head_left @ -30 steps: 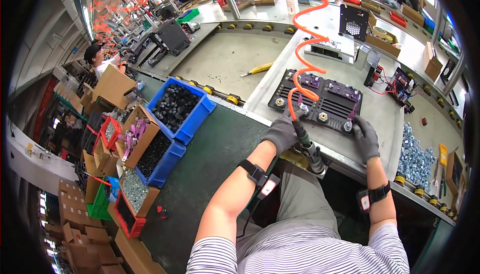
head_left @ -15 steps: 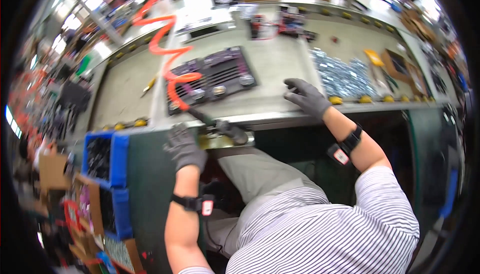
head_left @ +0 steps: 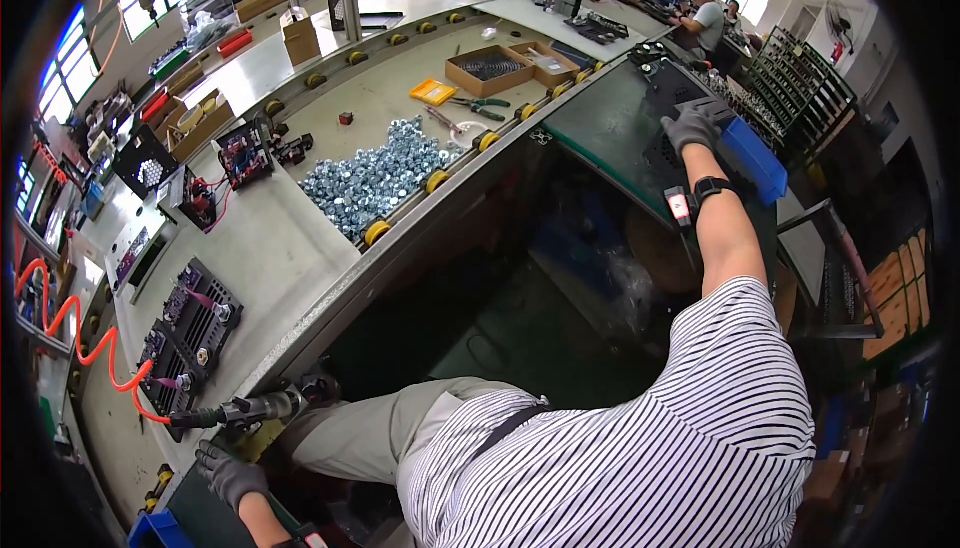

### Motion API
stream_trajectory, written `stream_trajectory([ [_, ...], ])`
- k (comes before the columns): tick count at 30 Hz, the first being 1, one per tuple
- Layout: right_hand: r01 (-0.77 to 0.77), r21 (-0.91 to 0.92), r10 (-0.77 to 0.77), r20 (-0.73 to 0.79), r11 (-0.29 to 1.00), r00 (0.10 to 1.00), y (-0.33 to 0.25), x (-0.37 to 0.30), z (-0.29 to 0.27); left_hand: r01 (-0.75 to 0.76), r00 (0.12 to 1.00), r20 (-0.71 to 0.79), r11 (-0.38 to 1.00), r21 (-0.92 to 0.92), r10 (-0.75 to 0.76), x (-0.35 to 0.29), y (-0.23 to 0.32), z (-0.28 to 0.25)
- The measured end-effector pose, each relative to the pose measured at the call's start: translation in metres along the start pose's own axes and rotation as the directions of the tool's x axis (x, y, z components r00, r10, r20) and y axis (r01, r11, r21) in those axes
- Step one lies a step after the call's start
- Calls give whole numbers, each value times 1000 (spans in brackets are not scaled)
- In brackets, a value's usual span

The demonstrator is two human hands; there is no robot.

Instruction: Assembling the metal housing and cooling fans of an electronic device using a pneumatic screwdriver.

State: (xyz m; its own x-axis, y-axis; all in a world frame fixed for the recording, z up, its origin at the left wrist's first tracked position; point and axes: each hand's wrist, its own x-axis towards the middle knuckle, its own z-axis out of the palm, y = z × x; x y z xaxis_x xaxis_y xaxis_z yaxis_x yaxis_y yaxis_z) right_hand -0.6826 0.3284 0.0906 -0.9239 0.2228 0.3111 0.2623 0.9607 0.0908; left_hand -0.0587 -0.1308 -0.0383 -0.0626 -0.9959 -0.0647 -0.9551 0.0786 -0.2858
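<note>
Nearest, the left hand [head_left: 232, 478] was seen with fingers loosely spread and nothing gripped, beside the bench edge, near the power tool [head_left: 255, 410], which was held by neither hand. Just beyond, the black panel [head_left: 183, 346] was set on the bench [head_left: 285, 278], untouched. Circuit boards [head_left: 160, 348] and shiny nuts [head_left: 203, 356] were seated on it, so that fitting was judged done; whether the nuts were tight could not be told. No cover was seen over the boards, so the assembly was judged unfinished. Farther off, spare nuts [head_left: 375, 178] were heaped; the right hand [head_left: 692, 131] was stretched beside a blue bin [head_left: 755, 160], its grip impossible to tell
</note>
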Motion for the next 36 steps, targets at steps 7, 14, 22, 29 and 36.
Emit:
stream_trajectory([
  [7,138,34,-139,21,990,990,33,59,34,40,999,23,998,-40,-39,3,0,10],
  [14,224,257,-248,67,940,966,18,95,45,95,995,40,995,-42,-93,6,1,6],
  [22,465,-282,-312,451,839,836,-7,90,-3,102,994,48,995,-7,-102,2,2,9],
  [29,426,-174,-325,418,888,848,-29,66,-9,88,994,57,996,11,-89,-2,-1,6],
  [36,565,-36,-514,373,824,772,-73,44,-13,83,995,61,996,24,-85,-1,3,6],
])
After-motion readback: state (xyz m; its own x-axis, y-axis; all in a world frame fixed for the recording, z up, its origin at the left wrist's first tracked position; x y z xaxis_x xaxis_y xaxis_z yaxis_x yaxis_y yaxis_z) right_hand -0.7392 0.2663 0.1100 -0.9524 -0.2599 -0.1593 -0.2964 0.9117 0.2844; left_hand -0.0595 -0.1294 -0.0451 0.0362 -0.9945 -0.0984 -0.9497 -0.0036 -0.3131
